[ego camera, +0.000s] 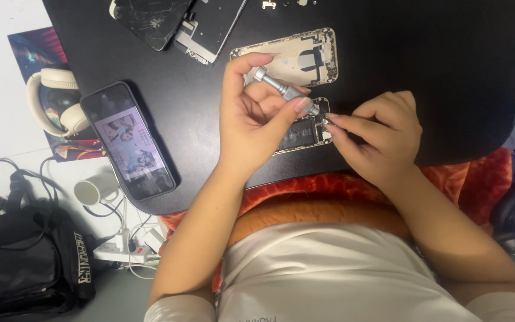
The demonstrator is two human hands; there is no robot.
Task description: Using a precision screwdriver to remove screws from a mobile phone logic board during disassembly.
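Black table (424, 77); grey floor (120, 298)

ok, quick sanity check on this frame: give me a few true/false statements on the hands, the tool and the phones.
1. The left hand holds a grey metal screwdriver. True.
2. The right hand rests on the headphones. False: its fingertips are at the opened phone.
3. The phone with the lit screen lies left of the hands. True.
4. The empty phone housing lies on the floor. False: it lies on the black table.
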